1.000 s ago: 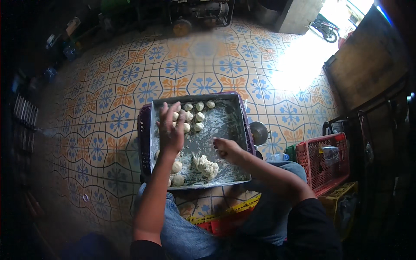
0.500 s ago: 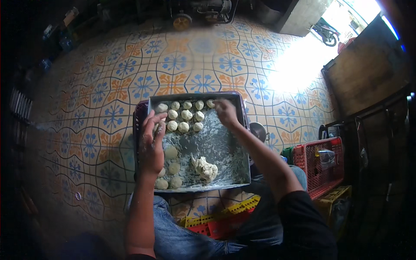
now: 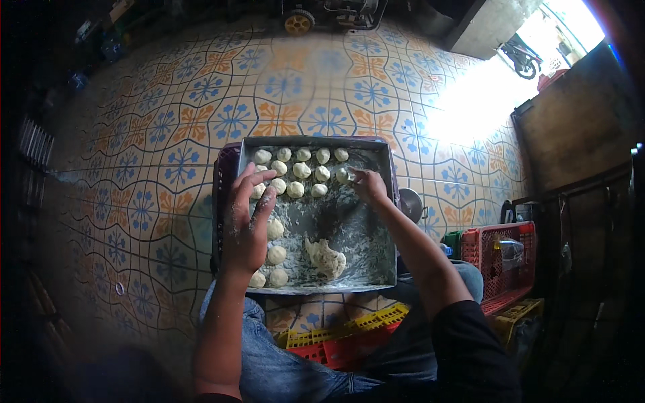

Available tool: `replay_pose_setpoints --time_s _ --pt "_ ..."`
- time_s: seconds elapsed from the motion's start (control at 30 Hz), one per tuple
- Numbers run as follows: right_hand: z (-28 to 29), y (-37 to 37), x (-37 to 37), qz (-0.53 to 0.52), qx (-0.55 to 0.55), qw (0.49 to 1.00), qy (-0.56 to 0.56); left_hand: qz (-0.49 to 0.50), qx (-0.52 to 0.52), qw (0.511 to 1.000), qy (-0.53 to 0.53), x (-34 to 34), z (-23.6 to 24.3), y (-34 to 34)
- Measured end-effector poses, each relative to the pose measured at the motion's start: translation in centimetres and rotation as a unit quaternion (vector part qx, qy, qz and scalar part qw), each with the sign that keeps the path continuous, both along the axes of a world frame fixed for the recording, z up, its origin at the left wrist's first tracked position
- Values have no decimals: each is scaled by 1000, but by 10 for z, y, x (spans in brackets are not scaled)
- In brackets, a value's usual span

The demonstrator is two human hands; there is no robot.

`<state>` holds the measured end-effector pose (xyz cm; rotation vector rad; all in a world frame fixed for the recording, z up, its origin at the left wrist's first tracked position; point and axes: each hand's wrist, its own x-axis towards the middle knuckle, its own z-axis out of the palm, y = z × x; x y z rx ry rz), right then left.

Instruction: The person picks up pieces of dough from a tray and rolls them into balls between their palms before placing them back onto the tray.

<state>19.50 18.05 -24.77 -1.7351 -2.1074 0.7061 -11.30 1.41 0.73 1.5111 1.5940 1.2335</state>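
Just inside the far edge of the metal tray (image 3: 359,235), dough balls (image 3: 302,170) in three rows out from the left corner. Along the tray's left edge, nearer, further dough rounds (image 3: 276,254). Most open room across the floured middle and right side of the tray, down to a ragged dough lump (image 3: 327,260) by the near edge. Clamped with the right hand (image 3: 370,187) on one dough ball (image 3: 343,176) near the tray's far right corner. Spread open with the left hand (image 3: 248,225) over the tray's left edge, well apart from the other; cannot tell about contact with dough there. Under the tray, a purple crate (image 3: 226,164); around, patterned floor tiles (image 3: 185,161); right, a metal pan (image 3: 410,203) and red crate (image 3: 494,265); well beyond the far edge, a wheeled machine (image 3: 336,15)
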Motion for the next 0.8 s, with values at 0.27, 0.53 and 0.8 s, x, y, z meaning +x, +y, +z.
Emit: replay_pose_setpoints --time_s 0.27,0.53,0.8 --pt "58 -82 -35 144 -93 985 5 -8 25 999 -42 1 -8 4" --pt "58 -187 -109 172 -58 959 -217 -16 142 989 -20 16 13 -14" --pt "38 -200 -115 195 -15 963 -183 -19 201 964 175 3 -2 -15"
